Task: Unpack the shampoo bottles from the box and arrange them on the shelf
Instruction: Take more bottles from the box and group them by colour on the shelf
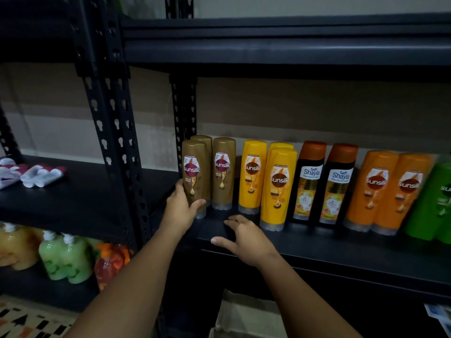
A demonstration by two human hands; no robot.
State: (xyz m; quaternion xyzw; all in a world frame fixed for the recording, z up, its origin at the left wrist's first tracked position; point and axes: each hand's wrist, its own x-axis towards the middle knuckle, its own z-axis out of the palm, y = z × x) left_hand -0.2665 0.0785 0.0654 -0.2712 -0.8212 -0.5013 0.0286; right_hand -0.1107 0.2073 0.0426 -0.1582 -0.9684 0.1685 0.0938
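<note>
A row of shampoo bottles stands cap-down on the black shelf (341,254). My left hand (180,211) grips the front brown Sunsilk bottle (194,172) at the row's left end, thumb across its lower front. Another brown bottle (223,172) stands just to its right, a third behind. My right hand (244,237) hovers open over the shelf's front, holding nothing. Further right stand yellow bottles (278,186), black Shayla bottles (308,181), orange bottles (375,189) and a green one (432,203). The cardboard box (244,315) sits below, between my forearms.
A perforated black upright (114,132) stands left of the bottles. The neighbouring shelf unit holds white and red tubes (41,175) and, one level down, green and orange pump bottles (66,257). A patterned floor shows at the bottom left.
</note>
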